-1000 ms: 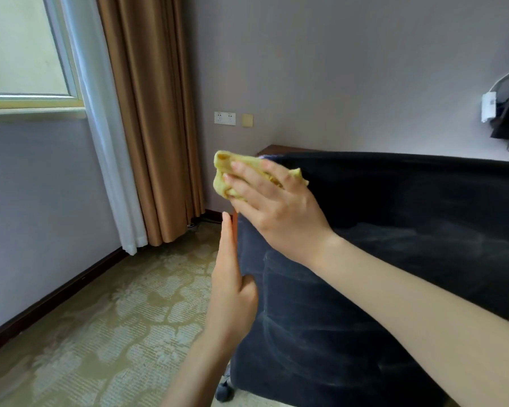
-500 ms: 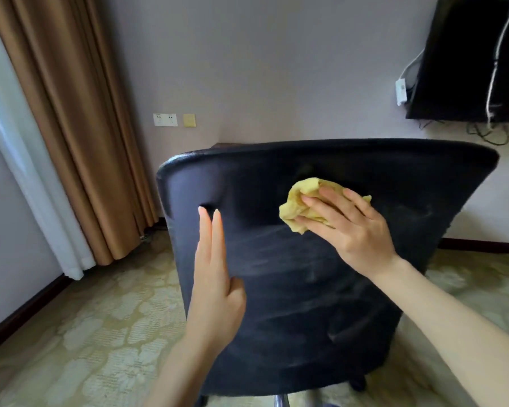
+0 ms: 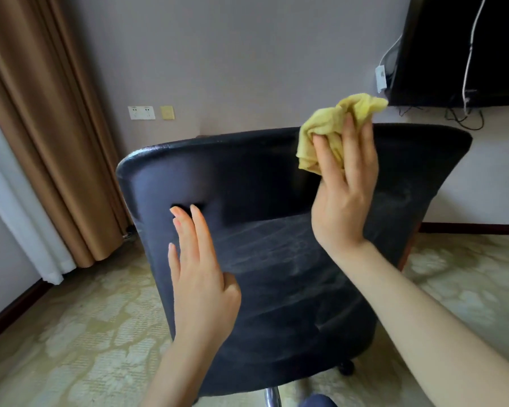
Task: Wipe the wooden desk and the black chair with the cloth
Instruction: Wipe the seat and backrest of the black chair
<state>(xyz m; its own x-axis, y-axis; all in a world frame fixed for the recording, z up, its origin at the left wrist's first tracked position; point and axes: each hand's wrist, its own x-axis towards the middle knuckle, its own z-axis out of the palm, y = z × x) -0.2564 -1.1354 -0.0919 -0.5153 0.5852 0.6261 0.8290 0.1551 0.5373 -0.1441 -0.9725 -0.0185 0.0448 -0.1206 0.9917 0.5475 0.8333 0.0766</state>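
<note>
Yellow cloth [image 3: 328, 127] at the black chair [image 3: 276, 289]'s top edge.
The right hand [image 3: 346, 198] grips the bunched cloth at the chair back's upper right rim; the left hand [image 3: 200, 274], fingers straight and together, rests flat on the back's left side. A brown curtain [image 3: 41, 127] hangs at left.

Brown curtain [image 3: 44, 136]; wall sockets [image 3: 141, 112]; television [image 3: 465, 48]

soft daylight, slight motion blur, wide-angle edge bending.
</note>
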